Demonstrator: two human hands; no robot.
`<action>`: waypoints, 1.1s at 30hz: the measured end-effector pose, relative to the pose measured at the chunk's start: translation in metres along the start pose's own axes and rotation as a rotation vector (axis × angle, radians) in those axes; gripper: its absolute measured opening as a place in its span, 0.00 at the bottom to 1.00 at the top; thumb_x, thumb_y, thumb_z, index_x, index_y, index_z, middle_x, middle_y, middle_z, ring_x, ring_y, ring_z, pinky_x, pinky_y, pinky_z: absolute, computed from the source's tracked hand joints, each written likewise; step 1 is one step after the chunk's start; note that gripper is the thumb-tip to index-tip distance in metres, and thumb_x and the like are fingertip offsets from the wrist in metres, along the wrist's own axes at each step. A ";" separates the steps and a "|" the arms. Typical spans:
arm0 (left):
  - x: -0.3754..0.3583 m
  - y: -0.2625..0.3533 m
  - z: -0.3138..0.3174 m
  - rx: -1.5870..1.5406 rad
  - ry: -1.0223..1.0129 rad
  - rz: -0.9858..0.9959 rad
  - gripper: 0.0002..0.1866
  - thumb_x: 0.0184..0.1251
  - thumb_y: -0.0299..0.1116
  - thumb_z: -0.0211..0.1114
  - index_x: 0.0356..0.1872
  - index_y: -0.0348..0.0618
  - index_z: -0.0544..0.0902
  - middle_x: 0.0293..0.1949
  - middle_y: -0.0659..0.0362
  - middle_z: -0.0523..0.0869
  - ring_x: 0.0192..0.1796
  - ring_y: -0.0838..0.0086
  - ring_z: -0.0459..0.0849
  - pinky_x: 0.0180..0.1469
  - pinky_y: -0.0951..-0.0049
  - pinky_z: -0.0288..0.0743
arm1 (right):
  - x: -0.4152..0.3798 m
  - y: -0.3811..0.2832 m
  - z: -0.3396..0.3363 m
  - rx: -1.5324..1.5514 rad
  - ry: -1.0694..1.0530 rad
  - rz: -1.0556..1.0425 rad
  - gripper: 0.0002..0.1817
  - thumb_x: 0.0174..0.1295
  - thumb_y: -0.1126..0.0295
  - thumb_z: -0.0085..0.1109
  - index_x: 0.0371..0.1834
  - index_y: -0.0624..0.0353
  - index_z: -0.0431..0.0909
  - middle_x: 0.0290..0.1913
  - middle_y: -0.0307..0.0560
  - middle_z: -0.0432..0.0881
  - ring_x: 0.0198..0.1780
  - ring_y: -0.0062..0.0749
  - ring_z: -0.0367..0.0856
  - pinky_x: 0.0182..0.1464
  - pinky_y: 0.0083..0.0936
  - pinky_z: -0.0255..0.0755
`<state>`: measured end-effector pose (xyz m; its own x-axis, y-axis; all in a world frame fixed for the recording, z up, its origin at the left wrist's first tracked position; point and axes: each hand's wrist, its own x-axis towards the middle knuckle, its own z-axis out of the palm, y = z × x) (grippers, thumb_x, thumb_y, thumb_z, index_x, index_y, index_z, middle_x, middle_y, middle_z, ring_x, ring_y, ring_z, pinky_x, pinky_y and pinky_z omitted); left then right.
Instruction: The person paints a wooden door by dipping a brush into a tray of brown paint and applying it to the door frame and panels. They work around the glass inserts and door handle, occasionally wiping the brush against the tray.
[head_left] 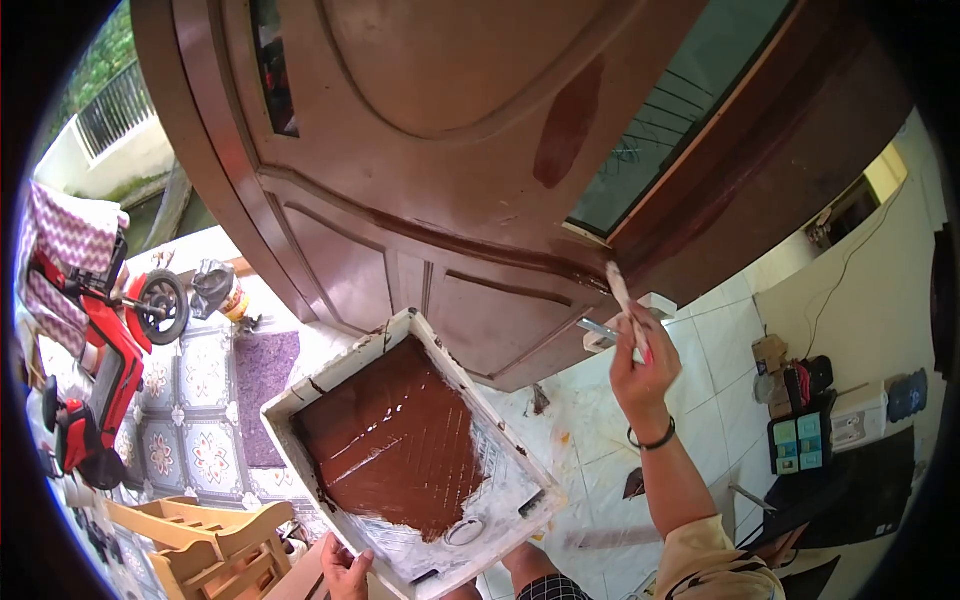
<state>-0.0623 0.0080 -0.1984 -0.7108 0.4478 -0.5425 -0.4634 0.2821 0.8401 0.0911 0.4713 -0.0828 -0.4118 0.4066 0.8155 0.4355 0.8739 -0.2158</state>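
Note:
My right hand (645, 365) is closed around a paintbrush (622, 288). The bristles touch the brown wooden door (470, 230) near the lower corner of its glass pane (670, 115). Wet, darker paint shines along the curved moulding left of the bristles, and a dark red-brown patch (570, 125) marks the panel above. Below the door, my left hand (345, 570) grips the near edge of a white paint tray (525, 470), thumb on the rim. Brown paint (400, 440) covers much of the tray's ribbed floor. Behind my right hand, a metal lever (597, 328) sticks out.
A red motorbike (105, 370) and a bagged bucket (225, 290) stand at the left, beside a purple mat (270, 395). Wooden furniture (215, 545) is close to my left hand. Boxes and a water bottle (907, 395) line the right wall. Stains mark the white tiles.

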 end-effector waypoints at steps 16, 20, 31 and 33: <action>0.004 -0.017 -0.005 -0.052 -0.015 -0.047 0.37 0.66 0.27 0.65 0.74 0.41 0.58 0.59 0.50 0.75 0.58 0.66 0.75 0.56 0.66 0.73 | -0.022 -0.008 -0.007 0.098 -0.006 0.100 0.05 0.62 0.81 0.61 0.39 0.72 0.77 0.39 0.58 0.86 0.37 0.46 0.87 0.39 0.30 0.81; 0.002 -0.011 -0.002 -0.069 -0.012 -0.066 0.36 0.66 0.27 0.65 0.73 0.40 0.59 0.59 0.51 0.75 0.58 0.66 0.75 0.57 0.67 0.73 | 0.010 -0.021 0.013 0.322 -0.049 0.097 0.07 0.64 0.81 0.60 0.43 0.72 0.77 0.39 0.56 0.86 0.34 0.39 0.88 0.38 0.27 0.81; 0.007 -0.013 -0.006 -0.082 -0.033 -0.003 0.34 0.65 0.25 0.65 0.72 0.42 0.63 0.58 0.54 0.75 0.56 0.69 0.75 0.54 0.70 0.73 | -0.021 0.000 -0.007 0.238 0.003 0.181 0.07 0.66 0.79 0.58 0.44 0.73 0.78 0.39 0.55 0.86 0.36 0.31 0.89 0.37 0.23 0.82; 0.004 -0.012 -0.006 -0.088 -0.057 0.008 0.34 0.65 0.25 0.65 0.72 0.41 0.63 0.58 0.55 0.76 0.56 0.70 0.75 0.54 0.70 0.73 | 0.001 -0.016 -0.009 0.304 -0.092 0.191 0.07 0.66 0.79 0.59 0.44 0.72 0.79 0.38 0.55 0.86 0.36 0.31 0.89 0.37 0.22 0.81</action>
<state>-0.0628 0.0018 -0.2109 -0.6841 0.4982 -0.5327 -0.5044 0.2044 0.8389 0.0910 0.4556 -0.0731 -0.4223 0.5799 0.6966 0.2595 0.8137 -0.5201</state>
